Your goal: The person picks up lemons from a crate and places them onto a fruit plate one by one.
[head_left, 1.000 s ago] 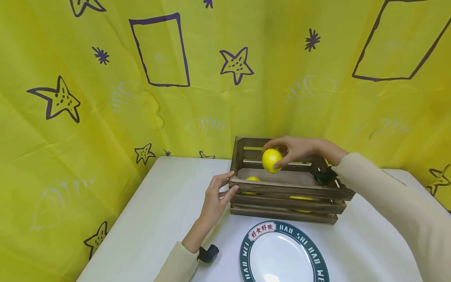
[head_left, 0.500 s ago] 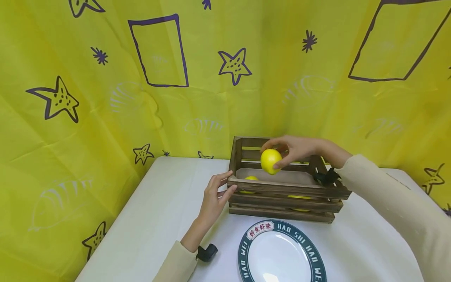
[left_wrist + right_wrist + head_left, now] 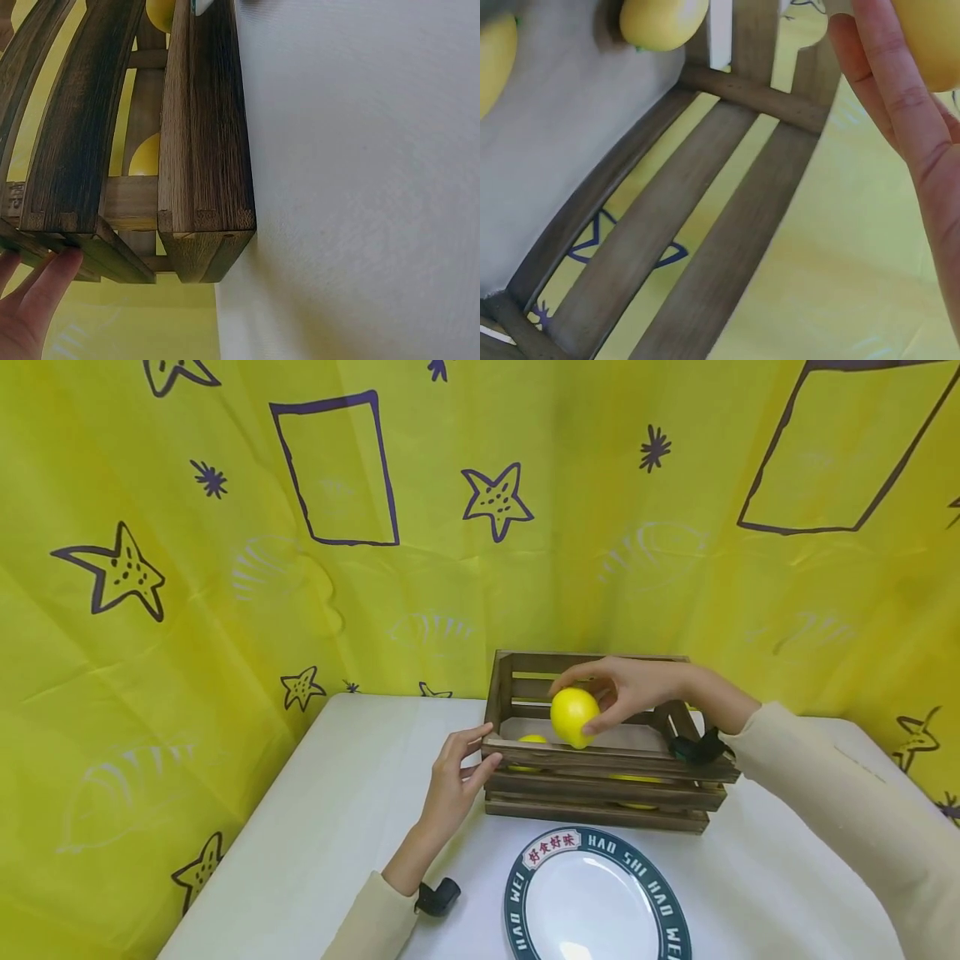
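My right hand [image 3: 637,685] pinches a yellow lemon [image 3: 574,717] between thumb and fingers, its pointed tip downward. It hangs over the front part of a dark slatted wooden crate [image 3: 600,795]. The right wrist view shows part of the held lemon [image 3: 934,45] beside the fingers [image 3: 892,75]. My left hand [image 3: 450,772] grips the crate's front left corner; the left wrist view shows a finger [image 3: 54,277] against a slat. Inside the crate lie a lemon [image 3: 534,739] at the left and another lemon [image 3: 637,779] partly hidden behind the front slats.
A white plate [image 3: 592,910] with a dark green lettered rim lies before the crate, cut off by the view's lower edge. Under both is a white table [image 3: 352,793]. A yellow patterned curtain [image 3: 450,585] hangs close behind the crate.
My right hand has lowered the lemon slightly and brought it nearer the crate's front slat. The left hand stays at the corner. The head view has shifted slightly.
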Demonstrator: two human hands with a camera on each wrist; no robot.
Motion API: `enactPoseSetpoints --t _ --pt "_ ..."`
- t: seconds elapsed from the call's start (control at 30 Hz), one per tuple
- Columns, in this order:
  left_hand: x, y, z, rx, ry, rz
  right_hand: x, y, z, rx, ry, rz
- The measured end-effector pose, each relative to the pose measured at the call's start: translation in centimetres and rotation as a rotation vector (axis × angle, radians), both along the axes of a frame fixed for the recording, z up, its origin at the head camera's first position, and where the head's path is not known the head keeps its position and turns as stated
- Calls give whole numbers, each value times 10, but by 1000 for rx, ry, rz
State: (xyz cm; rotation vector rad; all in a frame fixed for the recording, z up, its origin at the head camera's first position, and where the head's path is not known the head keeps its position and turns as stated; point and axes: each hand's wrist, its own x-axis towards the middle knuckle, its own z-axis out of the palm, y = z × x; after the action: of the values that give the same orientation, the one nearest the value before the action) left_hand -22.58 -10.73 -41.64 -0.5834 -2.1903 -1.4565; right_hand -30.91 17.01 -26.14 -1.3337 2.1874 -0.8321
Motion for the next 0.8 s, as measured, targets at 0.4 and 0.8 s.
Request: enactPoseSetpoints --t 0.4,0.8 --pt "2 -1 -1 9 -7 1 25 -5 3 -21 34 51" --pt "0 0 0 -13 -15 8 57 -12 -3 -36 44 147"
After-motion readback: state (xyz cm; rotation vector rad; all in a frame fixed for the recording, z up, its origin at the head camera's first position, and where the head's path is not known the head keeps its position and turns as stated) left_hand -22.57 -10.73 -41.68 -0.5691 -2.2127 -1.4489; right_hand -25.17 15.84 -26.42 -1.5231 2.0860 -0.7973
